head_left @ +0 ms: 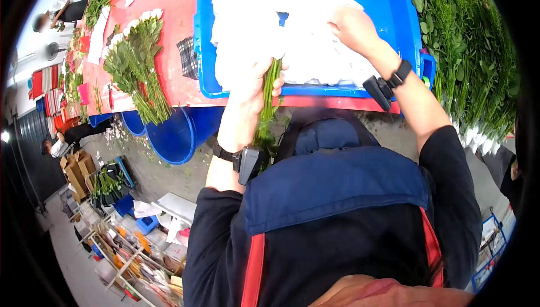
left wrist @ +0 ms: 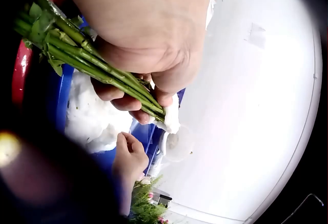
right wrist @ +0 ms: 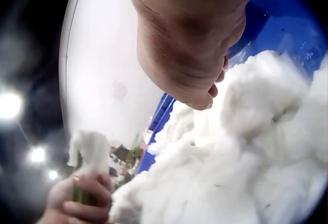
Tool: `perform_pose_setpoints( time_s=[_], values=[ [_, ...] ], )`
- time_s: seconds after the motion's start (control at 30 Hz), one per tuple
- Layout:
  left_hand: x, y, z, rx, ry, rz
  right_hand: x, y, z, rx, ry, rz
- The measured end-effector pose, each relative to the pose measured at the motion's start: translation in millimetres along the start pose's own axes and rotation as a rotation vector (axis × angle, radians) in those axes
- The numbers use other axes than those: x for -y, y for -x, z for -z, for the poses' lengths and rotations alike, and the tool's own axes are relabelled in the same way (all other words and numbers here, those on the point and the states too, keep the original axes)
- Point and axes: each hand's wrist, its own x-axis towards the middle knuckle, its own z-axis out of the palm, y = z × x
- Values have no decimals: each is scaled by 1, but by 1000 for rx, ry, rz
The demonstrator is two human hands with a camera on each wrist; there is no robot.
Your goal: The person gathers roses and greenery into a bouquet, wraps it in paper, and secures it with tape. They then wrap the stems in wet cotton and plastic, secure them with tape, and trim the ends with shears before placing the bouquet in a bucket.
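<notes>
Left hand [head_left: 254,85] grips stem bundle [head_left: 266,104] at 6 o'clock edge of blue tub [head_left: 205,37]; right hand [head_left: 351,26] digs in cotton [head_left: 304,37]. Left wrist: stem tips carry small wad; wrapping seems partly done. Right wrist: fingers curled into cotton [right wrist: 246,152], grip unclear.

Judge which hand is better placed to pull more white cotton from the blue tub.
Right hand: it already rests on the white cotton, while the left hand grips the bundle of green stems.

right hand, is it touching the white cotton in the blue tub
Touching. The head view shows the right hand pressed into the white cotton in the blue tub; the right wrist view shows fingertips sunk in it.
</notes>
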Motion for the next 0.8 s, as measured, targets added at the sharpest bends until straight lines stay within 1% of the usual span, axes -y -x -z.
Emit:
perform_pose_setpoints(
  time_s=[0.07, 0.17, 0.2, 0.23, 0.27, 0.3, 0.4, 0.43, 0.53, 0.57, 0.67, 0.7, 0.73, 0.77, 0.8],
  values=[
    [-1, -4, 2, -5, 21, 33, -11, -17, -22, 63, 154, 132],
    [-3, -7, 6, 18, 19, 43, -17, -30, -31, 12, 198, 272],
    [-3, -9, 8, 31, 23, 46, -16, -36, -24, 36, 22, 91],
    [-6, -10, 9, 39, 109, 55, -18, -47, -13, 66, -152, -82],
    [-6, -10, 11, 32, 130, 52, -22, -51, -4, 95, -318, -268],
    [-5, -10, 13, 28, 152, 51, -32, -51, -2, 123, -489, -372],
    [-4, -11, 15, 7, 151, 37, -29, -41, 0, 224, -865, -488],
    [-4, -11, 15, -3, 140, 30, -36, -39, 4, 213, -1011, -514],
    [-5, -12, 11, -22, 126, 24, -42, -33, 5, 141, -1026, -583],
    [-6, -12, 6, -26, 109, 19, -38, -29, 3, 134, -988, -518],
    [-5, -17, -7, -22, 82, 22, -6, -26, 33, 185, -1131, -471],
    [-1, -19, -11, -14, 44, 3, 2, -22, 35, 217, -1121, -422],
    [4, -21, -15, -3, 2, -13, 16, -18, 36, 255, -1168, -413],
    [7, -24, -20, 10, -43, -30, 31, -11, 33, 251, -1200, -433],
    [8, -26, -27, -22, -64, -39, 41, -4, 28, 245, -1231, -452]
  ],
)
